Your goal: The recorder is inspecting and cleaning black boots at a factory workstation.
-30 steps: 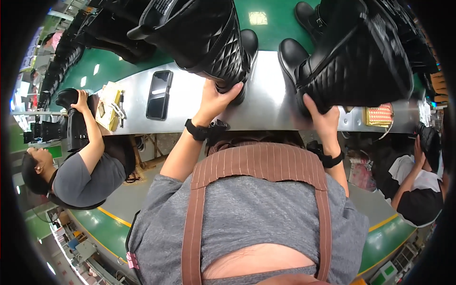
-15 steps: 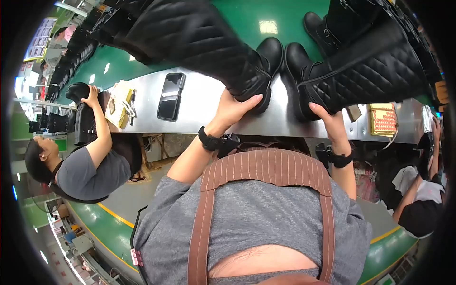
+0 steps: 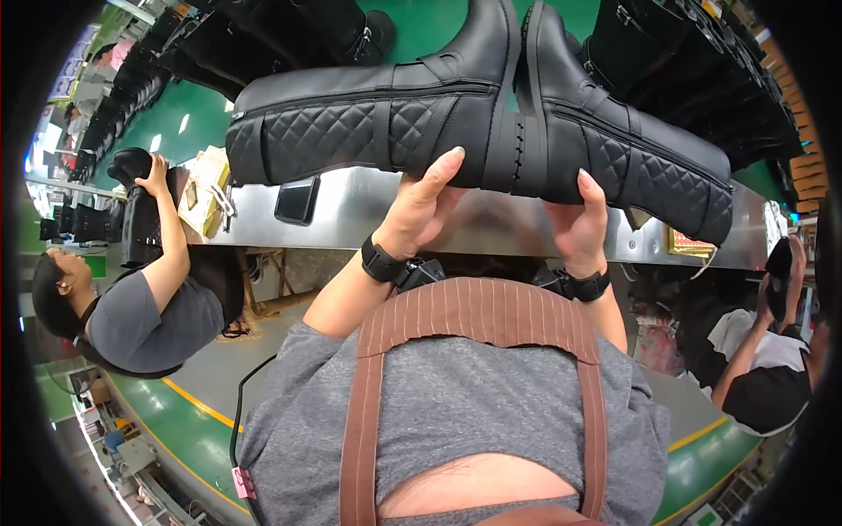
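Two tall black boots with quilted shafts and side zippers are held up over the metal workbench [image 3: 342, 230], lying sideways with their soles facing and close together. My left hand [image 3: 423, 209] is closed around the heel end of the left boot [image 3: 351, 131], its thumb on the near side. The heel end of the right boot [image 3: 636, 153] is gripped by my right hand [image 3: 581, 221], thumb also up in front. The boots hide most of the fingers of both hands. Both toes point away from me, and the shafts spread out left and right.
A black phone [image 3: 297, 202] lies on the bench, partly behind the left boot. Yellow paper pads [image 3: 203, 195] sit further left, and a patterned pad [image 3: 689, 243] at the right. More black boots [image 3: 693, 88] stand beyond the bench. Co-workers [image 3: 158, 307] sit on both sides.
Both boots have been raised and turned, bringing their zipper sides into view and their soles together. My hands have shifted inward, still gripping the heel ends.
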{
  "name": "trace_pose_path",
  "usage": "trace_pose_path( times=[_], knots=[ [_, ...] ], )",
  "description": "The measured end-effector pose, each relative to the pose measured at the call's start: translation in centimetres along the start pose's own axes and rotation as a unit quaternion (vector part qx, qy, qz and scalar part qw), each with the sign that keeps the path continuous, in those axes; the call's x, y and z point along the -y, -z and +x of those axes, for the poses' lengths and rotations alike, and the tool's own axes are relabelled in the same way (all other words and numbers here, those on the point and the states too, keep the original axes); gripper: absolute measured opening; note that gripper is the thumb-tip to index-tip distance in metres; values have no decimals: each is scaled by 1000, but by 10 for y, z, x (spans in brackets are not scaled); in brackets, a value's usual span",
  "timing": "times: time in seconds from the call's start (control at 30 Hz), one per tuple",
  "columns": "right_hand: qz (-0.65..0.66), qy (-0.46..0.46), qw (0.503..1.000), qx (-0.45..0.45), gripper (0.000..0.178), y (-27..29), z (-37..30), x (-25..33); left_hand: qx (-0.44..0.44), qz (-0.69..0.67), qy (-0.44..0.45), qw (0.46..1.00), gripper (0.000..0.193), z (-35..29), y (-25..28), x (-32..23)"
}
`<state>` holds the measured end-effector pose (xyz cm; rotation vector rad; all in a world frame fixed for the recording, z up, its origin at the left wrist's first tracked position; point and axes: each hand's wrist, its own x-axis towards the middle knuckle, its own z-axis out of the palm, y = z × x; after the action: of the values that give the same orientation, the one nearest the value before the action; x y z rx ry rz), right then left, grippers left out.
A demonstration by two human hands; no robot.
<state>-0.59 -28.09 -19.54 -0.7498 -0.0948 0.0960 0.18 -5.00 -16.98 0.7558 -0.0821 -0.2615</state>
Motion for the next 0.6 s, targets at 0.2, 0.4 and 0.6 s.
trace_pose_path(
  times=[0.2,0.4,0.6],
  knots=[
    [7,-7,1000,-2,44,-9,0,-3,-12,3,-2,1000,39,-5,-3,5],
    [1,-18,1000,4,45,0,-2,-5,-13,9,25,1000,41,-8,2,8],
    [23,-43,997,57,40,15,-2,-11,28,27,17,999,46,-4,16,2]
  ],
)
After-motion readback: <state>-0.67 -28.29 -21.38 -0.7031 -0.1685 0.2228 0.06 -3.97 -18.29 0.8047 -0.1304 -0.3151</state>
